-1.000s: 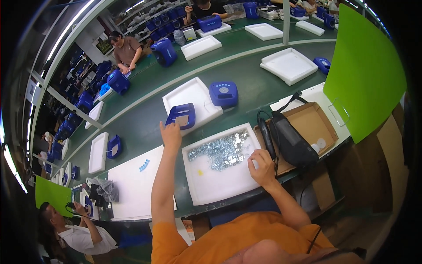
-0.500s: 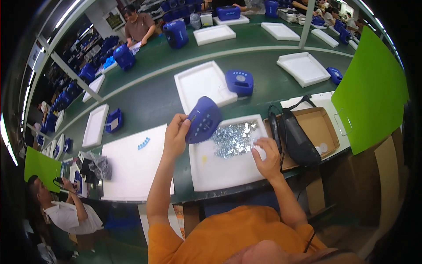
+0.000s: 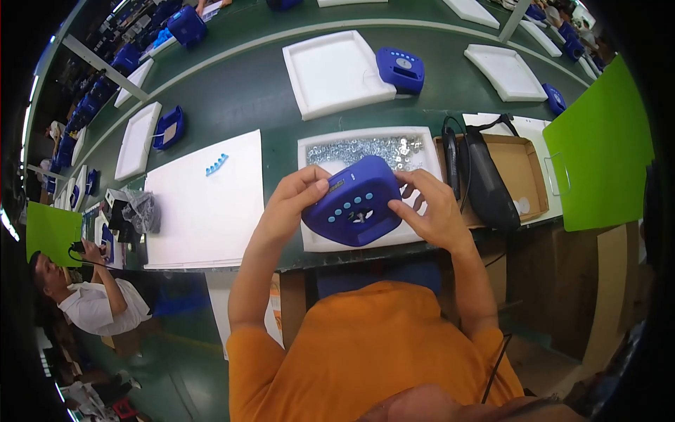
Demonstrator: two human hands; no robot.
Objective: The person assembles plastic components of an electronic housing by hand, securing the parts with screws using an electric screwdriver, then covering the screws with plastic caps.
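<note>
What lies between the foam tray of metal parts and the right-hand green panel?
In the head view, a cardboard box lies there, with a black bag and a slim black device over its left part, then a strip of white board.

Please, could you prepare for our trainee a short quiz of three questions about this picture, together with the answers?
1. True or false: the left hand holds a blue panel whose row of light-blue dots faces the camera.
2. What lies on the white board? (a) an orange cup (b) a light-blue strip (c) a red screwdriver
3. Fill in: the cardboard box is to the ____ of the white tray with small metal parts.

Key: 1 true; 2 b; 3 right.
</note>
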